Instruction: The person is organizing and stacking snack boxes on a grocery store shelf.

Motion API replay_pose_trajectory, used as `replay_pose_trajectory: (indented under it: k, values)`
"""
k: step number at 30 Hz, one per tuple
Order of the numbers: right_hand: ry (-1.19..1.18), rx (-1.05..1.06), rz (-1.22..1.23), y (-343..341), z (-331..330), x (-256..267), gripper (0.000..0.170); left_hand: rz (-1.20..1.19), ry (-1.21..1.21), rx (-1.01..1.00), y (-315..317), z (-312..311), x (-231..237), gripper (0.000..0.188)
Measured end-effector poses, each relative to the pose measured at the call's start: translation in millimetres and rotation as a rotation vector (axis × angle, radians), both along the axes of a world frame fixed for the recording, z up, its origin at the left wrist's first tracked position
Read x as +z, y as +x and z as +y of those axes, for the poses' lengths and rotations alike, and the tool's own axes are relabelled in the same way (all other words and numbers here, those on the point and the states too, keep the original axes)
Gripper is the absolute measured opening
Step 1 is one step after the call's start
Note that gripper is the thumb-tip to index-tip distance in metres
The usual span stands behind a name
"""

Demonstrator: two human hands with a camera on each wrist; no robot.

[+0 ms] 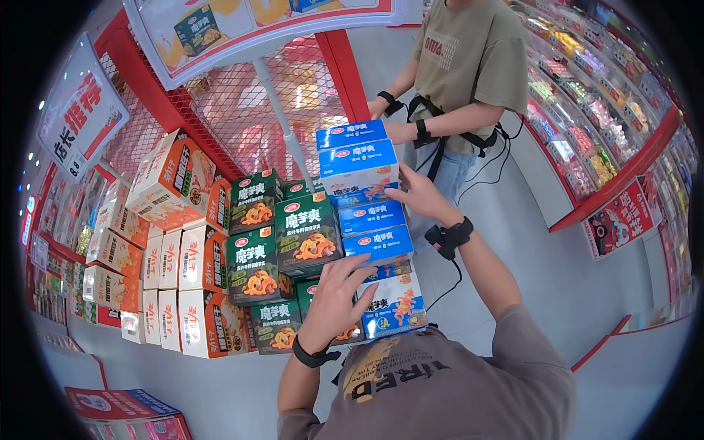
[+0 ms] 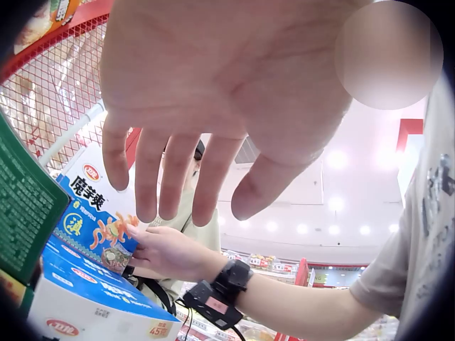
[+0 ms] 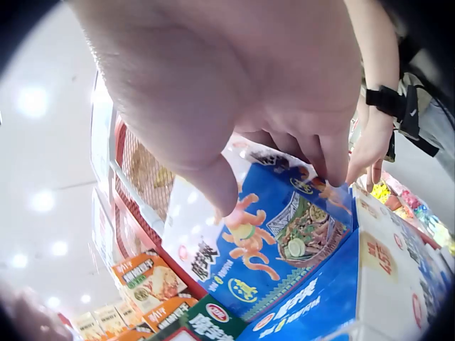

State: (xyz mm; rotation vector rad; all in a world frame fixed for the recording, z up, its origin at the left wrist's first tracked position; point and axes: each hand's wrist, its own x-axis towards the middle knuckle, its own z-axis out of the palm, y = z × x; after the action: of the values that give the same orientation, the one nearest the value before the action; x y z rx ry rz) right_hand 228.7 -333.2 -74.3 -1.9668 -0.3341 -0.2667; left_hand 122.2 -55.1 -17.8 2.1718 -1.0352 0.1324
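Note:
My right hand (image 1: 425, 198) grips the right edge of a blue-and-white snack box (image 1: 359, 192) in the head view. That box (image 3: 277, 234) shows its printed noodle-bowl front in the right wrist view, the thumb at its left and the fingertips at its right edge. Blue boxes (image 1: 378, 246) sit in a row nearer my body. My left hand (image 1: 330, 297) is spread with fingers extended, over the border between the green boxes (image 1: 308, 231) and the blue ones. It holds nothing; its palm (image 2: 234, 78) fills the top of the left wrist view.
Orange-and-white boxes (image 1: 205, 323) are stacked at the left. A sign pole (image 1: 279, 110) rises behind the green boxes, before a red mesh panel (image 1: 242, 110). Another person (image 1: 469, 66) stands beyond the display, hands by the far blue boxes. Snack shelves (image 1: 587, 110) line the right.

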Motion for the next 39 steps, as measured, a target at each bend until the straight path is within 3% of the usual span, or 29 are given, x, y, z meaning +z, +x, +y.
replay_pose_trajectory:
  k: [1, 3, 7, 9, 11, 14, 18, 20, 23, 26, 29, 32, 36, 39]
  values:
    - [-0.067, -0.17, -0.001, -12, -3, -8, 0.068, 0.015, -0.006, 0.027, -2, 8, -1, 0.025]
    - [-0.034, -0.282, -0.036, -51, -18, -13, 0.049, 0.022, -0.028, 0.103, -5, 25, -6, 0.023]
    - [0.218, -0.399, 0.381, -123, -41, -73, 0.033, 0.125, -0.041, 0.257, -17, 56, -18, 0.023]
    - [0.188, -0.269, 0.646, -158, -23, -89, 0.039, 0.163, -0.048, 0.227, -19, 55, -21, 0.023]
    - [-0.005, -0.181, 0.717, -183, 9, -88, 0.051, 0.186, -0.047, 0.178, -18, 47, -27, 0.024]
    - [-0.19, -0.145, 0.584, -190, 35, -94, 0.067, 0.444, 0.07, 0.068, -14, 20, -30, 0.028]
    - [-0.235, -0.055, 0.669, -187, 33, -85, 0.079, 0.444, 0.445, -0.041, -2, -13, -53, 0.047]
    - [-0.26, -0.015, 0.707, -188, 32, -78, 0.082, 0.385, 0.498, -0.03, 8, -25, -63, 0.055]
    - [-0.193, -0.015, 0.636, -193, 32, -89, 0.084, 0.226, 0.401, 0.026, 20, -34, -84, 0.049]
    - [-0.156, -0.031, 0.701, -193, 32, -86, 0.084, 0.337, 0.452, 0.044, 24, -39, -86, 0.049]
    - [-0.061, 0.01, 0.705, -195, 31, -97, 0.083, 0.265, 0.388, 0.051, 21, -37, -87, 0.044]
    - [-0.267, -0.056, 0.687, -198, 33, -97, 0.082, 0.373, 0.533, -0.047, 28, -29, -87, 0.047]
    - [-0.317, -0.037, 0.693, -198, 36, -85, 0.08, 0.146, 0.678, -0.14, 20, -30, -112, 0.039]
    - [-0.399, -0.006, 0.654, -198, 35, -84, 0.077, 0.214, 0.643, -0.165, 17, -30, -107, 0.043]
